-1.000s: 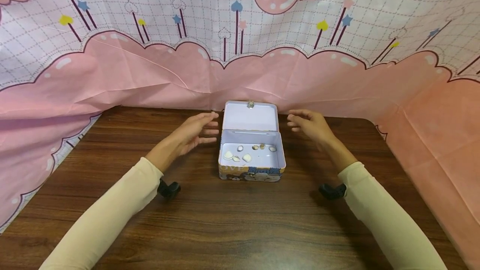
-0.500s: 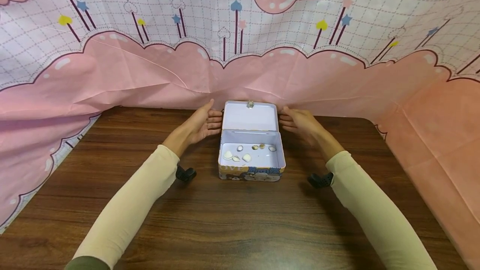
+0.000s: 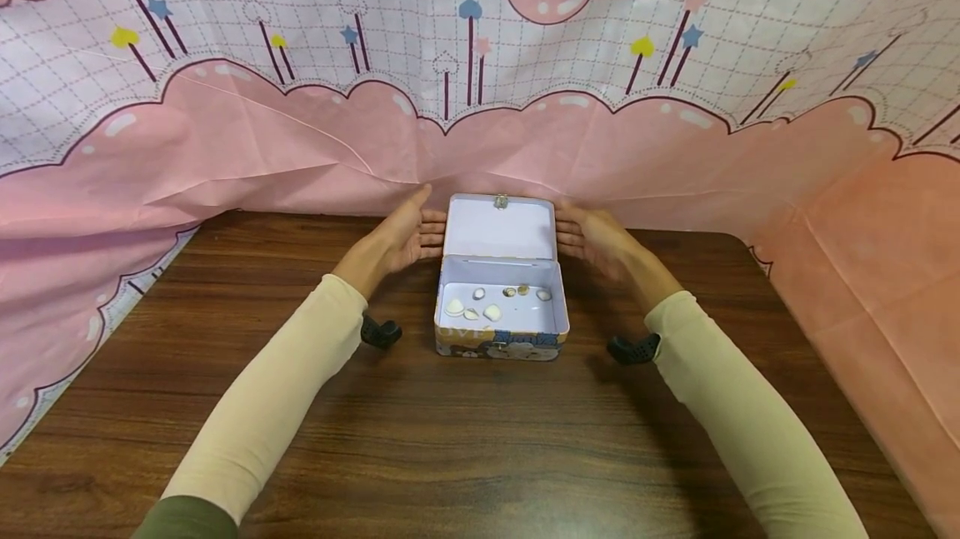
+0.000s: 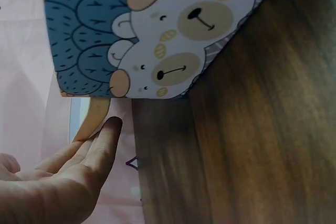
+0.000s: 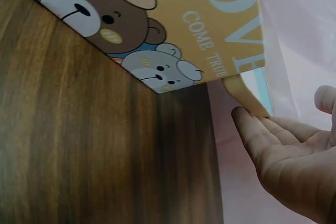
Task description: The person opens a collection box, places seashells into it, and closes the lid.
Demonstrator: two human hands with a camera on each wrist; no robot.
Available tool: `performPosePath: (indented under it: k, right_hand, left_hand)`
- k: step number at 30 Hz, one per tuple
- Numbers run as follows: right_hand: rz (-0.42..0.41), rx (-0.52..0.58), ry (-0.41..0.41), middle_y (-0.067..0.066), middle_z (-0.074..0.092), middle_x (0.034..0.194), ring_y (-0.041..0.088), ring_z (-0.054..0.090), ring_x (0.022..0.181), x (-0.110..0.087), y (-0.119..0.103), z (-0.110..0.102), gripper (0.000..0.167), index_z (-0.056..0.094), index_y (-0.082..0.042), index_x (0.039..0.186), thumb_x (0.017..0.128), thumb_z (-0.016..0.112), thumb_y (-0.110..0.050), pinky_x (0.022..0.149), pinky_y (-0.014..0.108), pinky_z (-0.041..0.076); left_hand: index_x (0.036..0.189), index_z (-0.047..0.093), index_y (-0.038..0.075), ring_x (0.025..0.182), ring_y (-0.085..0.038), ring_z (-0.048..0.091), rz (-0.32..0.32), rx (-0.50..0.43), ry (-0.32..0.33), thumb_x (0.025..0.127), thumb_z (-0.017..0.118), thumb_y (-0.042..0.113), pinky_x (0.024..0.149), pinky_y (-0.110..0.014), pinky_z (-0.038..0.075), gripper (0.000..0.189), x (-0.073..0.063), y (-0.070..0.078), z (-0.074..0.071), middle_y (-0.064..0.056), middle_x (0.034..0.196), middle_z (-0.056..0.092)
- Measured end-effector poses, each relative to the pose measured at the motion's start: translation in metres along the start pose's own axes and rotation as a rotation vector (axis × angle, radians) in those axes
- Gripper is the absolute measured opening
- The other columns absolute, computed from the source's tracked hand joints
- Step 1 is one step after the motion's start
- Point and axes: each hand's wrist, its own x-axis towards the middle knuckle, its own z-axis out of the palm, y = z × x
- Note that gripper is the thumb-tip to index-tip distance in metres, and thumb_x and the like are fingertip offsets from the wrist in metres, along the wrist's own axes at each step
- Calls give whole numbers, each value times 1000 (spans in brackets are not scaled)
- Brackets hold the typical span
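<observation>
A small tin box (image 3: 501,345) with cartoon bears on its sides stands on the table, its hinged lid (image 3: 501,227) swung back and a metal clasp (image 3: 501,202) at the lid's top edge. Several seashells (image 3: 491,312) lie on its white floor. My left hand (image 3: 397,235) has straight fingers with their tips at the lid's left edge, thumb raised. On the opposite side my right hand (image 3: 600,241) mirrors it, fingers extended to the lid's right edge. Both wrist views show fingertips against the lid's thin side (image 4: 93,118), behind the printed box wall (image 5: 157,30).
The brown wooden table (image 3: 480,447) extends around the box. Behind it hangs a pink and white patterned cloth (image 3: 300,147), close to the lid, and more cloth covers the right side. Black wrist devices (image 3: 381,331) sit under both sleeves.
Both hands have come inward from either side, fingers straightening, until their tips reach the lid's side edges. The lid's top edge now appears slightly higher, while the box body stays in place.
</observation>
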Motion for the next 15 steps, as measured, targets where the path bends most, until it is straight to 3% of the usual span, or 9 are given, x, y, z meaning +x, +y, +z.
performPosePath:
  k: [8, 15]
  right_hand:
    - [-41, -20, 54, 23, 37, 181, 40, 50, 161, -5, -12, 0, 68, 25, 0, 178, 123, 47, -34, 137, 49, 45]
    - [-140, -19, 136, 25, 51, 168, 21, 69, 129, -6, -14, -2, 58, 43, 3, 168, 114, 63, -2, 115, 36, 64]
  left_hand:
    - [176, 28, -4, 168, -43, 36, 48, 11, 34, 121, 25, 60, 143, -52, 34, 84, -5, 13, 0, -27, 183, 28]
    - [174, 36, 0, 163, -43, 42, 86, 8, 89, 122, 35, 50, 138, -52, 43, 72, -11, 21, 5, -24, 178, 35]
